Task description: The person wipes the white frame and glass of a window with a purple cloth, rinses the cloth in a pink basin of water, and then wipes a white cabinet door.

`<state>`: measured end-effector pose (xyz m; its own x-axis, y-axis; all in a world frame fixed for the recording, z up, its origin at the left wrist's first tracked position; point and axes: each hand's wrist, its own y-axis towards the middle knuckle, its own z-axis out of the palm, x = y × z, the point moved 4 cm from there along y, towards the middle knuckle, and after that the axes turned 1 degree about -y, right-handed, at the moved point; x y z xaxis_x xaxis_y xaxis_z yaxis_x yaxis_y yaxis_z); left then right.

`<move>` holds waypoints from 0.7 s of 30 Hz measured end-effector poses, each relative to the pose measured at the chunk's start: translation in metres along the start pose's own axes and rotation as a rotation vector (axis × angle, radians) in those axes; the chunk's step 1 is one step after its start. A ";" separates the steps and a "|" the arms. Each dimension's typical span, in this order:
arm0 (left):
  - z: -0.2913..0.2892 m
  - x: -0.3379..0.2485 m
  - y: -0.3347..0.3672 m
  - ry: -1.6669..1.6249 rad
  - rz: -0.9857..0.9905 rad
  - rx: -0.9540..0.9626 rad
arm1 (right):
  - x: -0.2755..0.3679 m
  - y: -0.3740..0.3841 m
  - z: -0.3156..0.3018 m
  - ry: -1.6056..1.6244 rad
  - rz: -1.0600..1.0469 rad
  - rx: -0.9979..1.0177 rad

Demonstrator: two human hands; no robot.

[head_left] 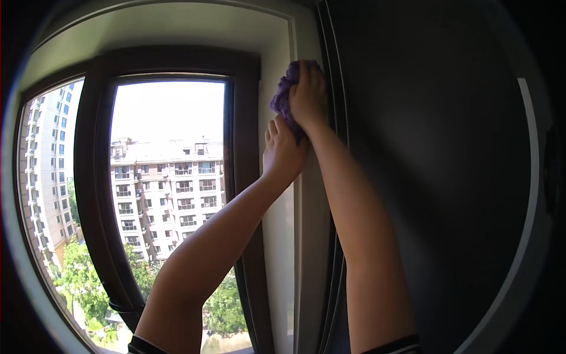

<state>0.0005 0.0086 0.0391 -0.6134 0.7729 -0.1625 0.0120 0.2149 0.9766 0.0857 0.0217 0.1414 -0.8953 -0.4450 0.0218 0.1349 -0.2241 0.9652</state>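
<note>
My right hand [308, 94] is raised high and grips a purple cloth [283, 94], pressing it against the white edge of the window reveal [303, 41]. Just below it, my left hand [283, 150] lies flat with fingers together on the same white wall edge, touching the lower end of the cloth. Both forearms reach up from the lower edge of the picture.
A dark brown window frame [94, 177] stands to the left, with apartment blocks and green trees outside. A dark curtain or blind [424, 177] with thin cords [336, 271] fills the right side. The white reveal ceiling curves above.
</note>
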 end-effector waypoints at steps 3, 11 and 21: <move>0.003 0.014 -0.018 0.021 0.023 -0.033 | 0.002 -0.024 0.007 0.031 0.002 0.039; 0.016 0.036 -0.100 -0.065 -0.045 -0.112 | 0.003 -0.106 0.008 0.009 -0.147 0.008; 0.026 0.074 -0.170 -0.069 -0.094 -0.028 | 0.021 -0.184 -0.012 0.043 -0.077 0.102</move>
<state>-0.0260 0.0449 -0.1425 -0.5549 0.7896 -0.2622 -0.0662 0.2722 0.9599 0.0469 0.0427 -0.0391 -0.8819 -0.4672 -0.0627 0.0202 -0.1705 0.9852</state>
